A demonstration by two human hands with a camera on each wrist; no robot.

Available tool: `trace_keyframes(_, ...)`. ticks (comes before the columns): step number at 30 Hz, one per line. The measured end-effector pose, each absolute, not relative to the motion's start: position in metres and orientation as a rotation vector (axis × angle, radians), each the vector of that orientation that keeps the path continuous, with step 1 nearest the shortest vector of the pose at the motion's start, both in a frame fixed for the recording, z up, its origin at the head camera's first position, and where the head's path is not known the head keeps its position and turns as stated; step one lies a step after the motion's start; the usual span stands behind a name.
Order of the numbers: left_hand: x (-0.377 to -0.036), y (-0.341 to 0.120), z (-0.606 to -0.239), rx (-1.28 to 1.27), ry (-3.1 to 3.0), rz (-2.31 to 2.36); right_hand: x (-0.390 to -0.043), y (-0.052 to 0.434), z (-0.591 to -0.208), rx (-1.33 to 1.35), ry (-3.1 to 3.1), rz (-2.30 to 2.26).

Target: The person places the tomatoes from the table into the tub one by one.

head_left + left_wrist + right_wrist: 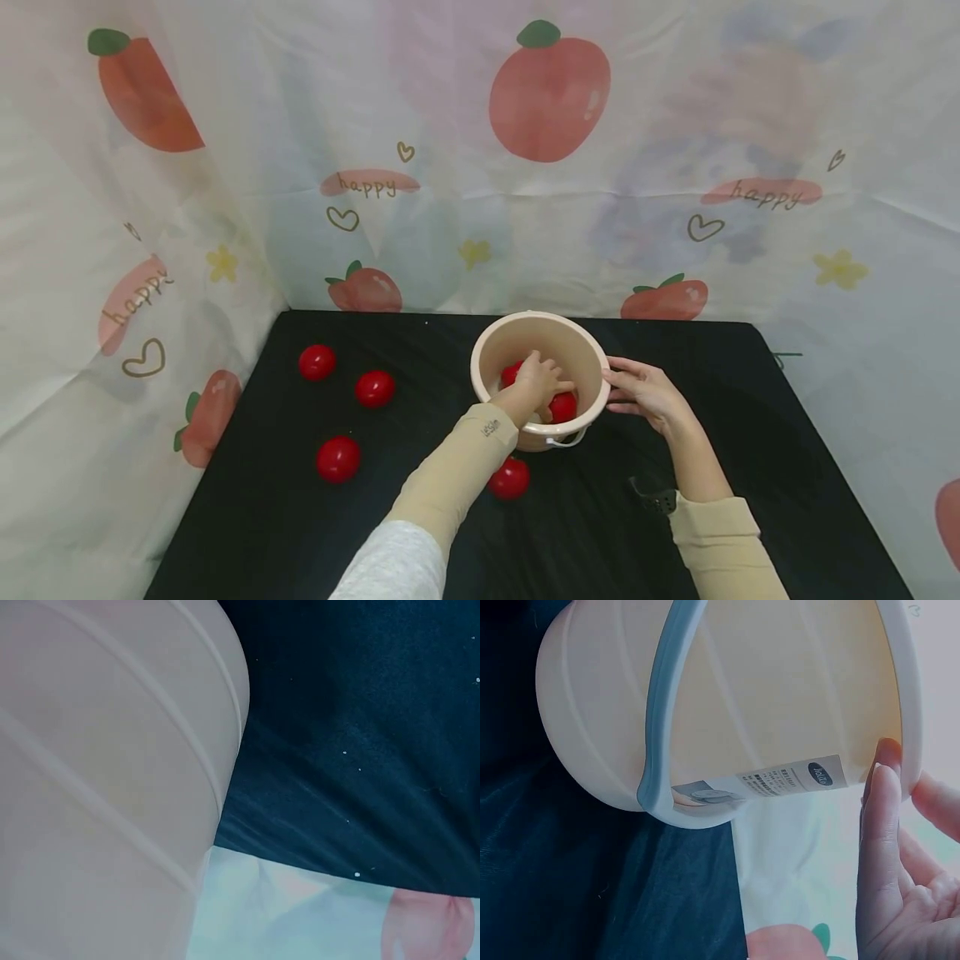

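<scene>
Black tabletop (247,500): bucket (517,333) ball (562,407) beneath left fingers (553,379).

- The left hand (536,383) reaches inside the bucket (495,350); its fingertips are hidden among the red balls (562,407) there.
- How many balls lie in the bucket cannot be told.
- One ball (509,478) near the bucket is partly covered by the left sleeve (457,475).
- The left wrist view shows only bucket wall (105,780), blurred and cut off.
- The right hand (900,877) is cut by the frame's edge.

Black table (247,500) w/ fruit-print "happy" curtain (450,192) behind & both sides.
</scene>
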State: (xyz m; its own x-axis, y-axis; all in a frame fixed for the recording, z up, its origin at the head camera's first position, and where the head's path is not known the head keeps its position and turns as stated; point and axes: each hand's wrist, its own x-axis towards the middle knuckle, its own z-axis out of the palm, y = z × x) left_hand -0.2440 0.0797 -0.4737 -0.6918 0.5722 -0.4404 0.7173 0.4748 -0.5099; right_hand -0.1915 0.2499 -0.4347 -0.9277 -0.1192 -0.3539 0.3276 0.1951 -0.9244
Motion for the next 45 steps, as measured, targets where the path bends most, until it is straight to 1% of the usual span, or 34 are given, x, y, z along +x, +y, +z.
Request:
trace_keyframes(6,-0.246,0.078,-0.47,1.228,2.598,-0.898,-0.191,0.251,-0.436,0.197,2.126,-1.783)
trace_keyframes(10,-0.247,0.07,-0.46,1.335,2.738,-0.67,-0.19,0.251,-0.436,0.21,2.127,-1.789)
trace_keyframes(13,-0.244,0.059,-0.449,1.343,2.865,-0.439,-0.19,0.25,-0.437,0.213,2.128,-1.788)
trace_keyframes(16,-0.238,0.043,-0.438,1.322,2.978,-0.245,-0.191,0.248,-0.438,0.217,2.138,-1.781)
trace_keyframes(20,-0.225,0.021,-0.426,1.305,3.11,-0.103,-0.192,0.247,-0.438,0.222,2.144,-1.778)
trace_keyframes(24,-0.207,0.001,-0.422,1.376,3.237,0.033,-0.192,0.247,-0.437,0.22,2.141,-1.785)
trace_keyframes(28,-0.19,-0.014,-0.428,1.476,3.325,0.11,-0.191,0.249,-0.436,0.216,2.141,-1.789)
trace_keyframes(36,-0.163,-0.036,-0.454,1.635,3.325,0.145,-0.192,0.249,-0.436,0.214,2.146,-1.789)
trace_keyframes(45,-0.146,-0.045,-0.49,1.927,3.279,0.213,-0.192,0.249,-0.435,0.215,2.141,-1.789)
